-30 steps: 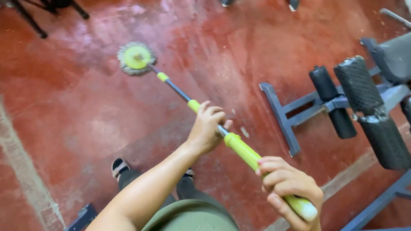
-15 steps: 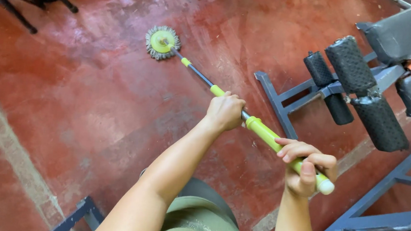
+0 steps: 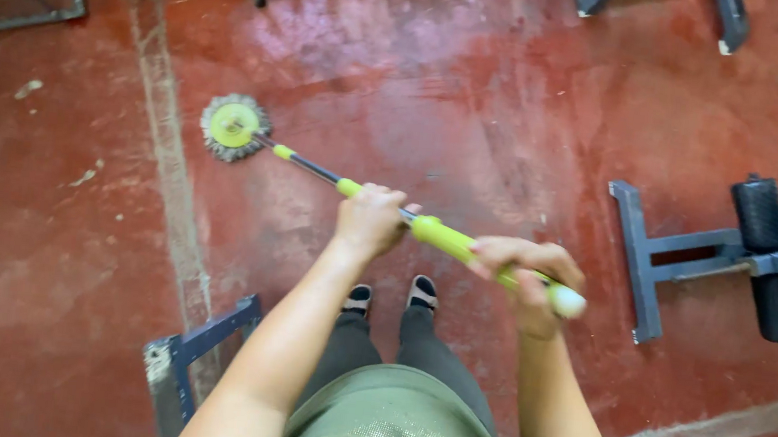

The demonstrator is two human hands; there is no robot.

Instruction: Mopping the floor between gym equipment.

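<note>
1. Your left hand [image 3: 370, 219] is wrapped closed around the dark middle section of the mop handle [image 3: 449, 241], just below the small green collar. Keep that grip snug; in my judgement it steers the stroke.
2. Your right hand [image 3: 525, 268] is clenched over the green grip near the white end cap. Let it serve as the pivot, and keep the wrist loose.
3. The mop head [image 3: 234, 127], a round green disc ringed with grey strands, lies flat on the red floor [image 3: 515, 98], just right of a pale painted line [image 3: 164, 130]. Hold the handle at a low angle so the strands stay spread on the floor instead of tipping onto one edge.
4. The floor beyond the mop head shines wet. Overlap each pass with that sheen so no dull strip is left between.
5. A blue-grey metal frame [image 3: 196, 347] sits near your left foot, and a bench leg with a black padded roller [image 3: 771, 251] stands to your right. Keep your sweeps short enough that the handle's end does not knock either.
6. Your feet [image 3: 391, 297] are close together on damp floor; I would widen the stance for balance.
</note>
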